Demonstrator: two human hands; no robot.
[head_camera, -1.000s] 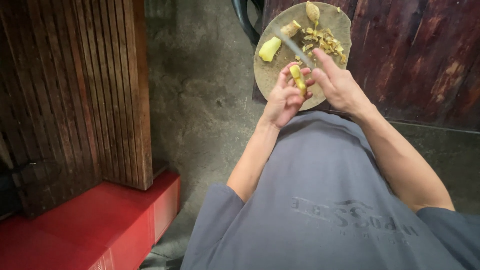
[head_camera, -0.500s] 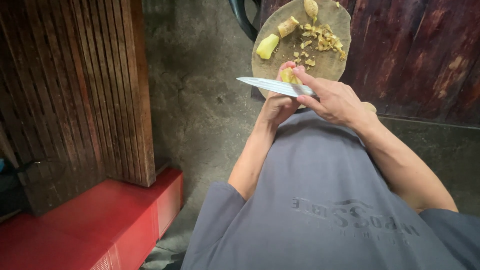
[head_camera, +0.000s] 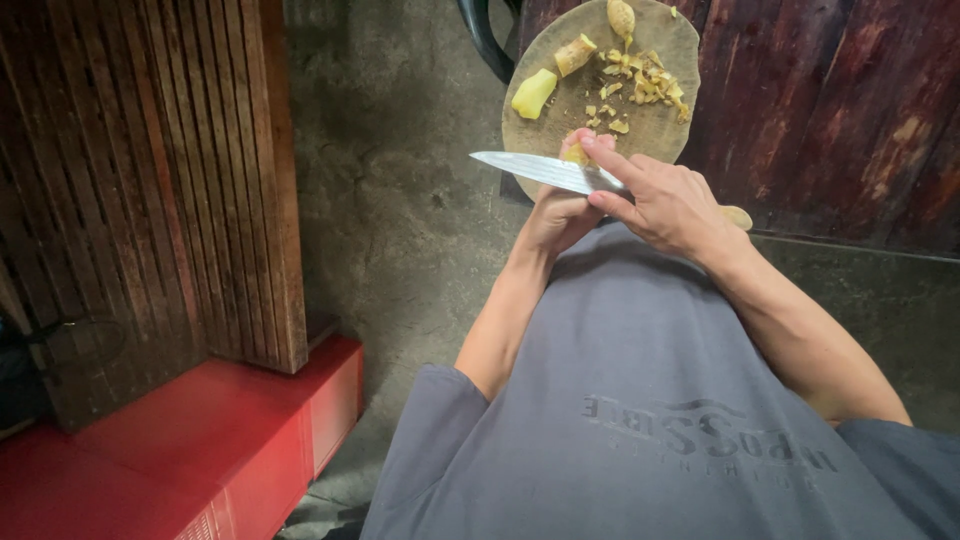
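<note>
**A:** Head view, the only one I have. What's in the hands?

**B:** The right hand (head_camera: 668, 205) has its fingers (head_camera: 612, 160) closed round a knife (head_camera: 545, 171), thumb and forefinger pinching near the base of the blade. The blade runs level and points to the left of the picture, out over the concrete floor (head_camera: 400, 180).

**A:** And the left?

**B:** The left hand (head_camera: 560, 215) sits just under the blade, fingers curled up around a small yellowish piece of root (head_camera: 574, 154). Only the top of that piece shows, right at the blade and touching the right forefinger. I can't tell how much of it is hidden in the palm.

**A:** Where is all this happening?

**B:** Just in front of a round wooden chopping board (head_camera: 545, 125), at its near edge. On the board lie a peeled yellow chunk (head_camera: 533, 93) to the left, a browner piece (head_camera: 574, 55) beside it, another piece (head_camera: 621, 17) at the far rim, and a scatter of peelings (head_camera: 645, 80) to the right.

**A:** Surroundings?

**B:** A dark reddish wooden surface (head_camera: 840, 110) right of the board, a slatted wooden panel (head_camera: 150, 180) on the left, a red ledge (head_camera: 200, 450) below it, and the person's grey shirt (head_camera: 650, 400) filling the foreground.
</note>
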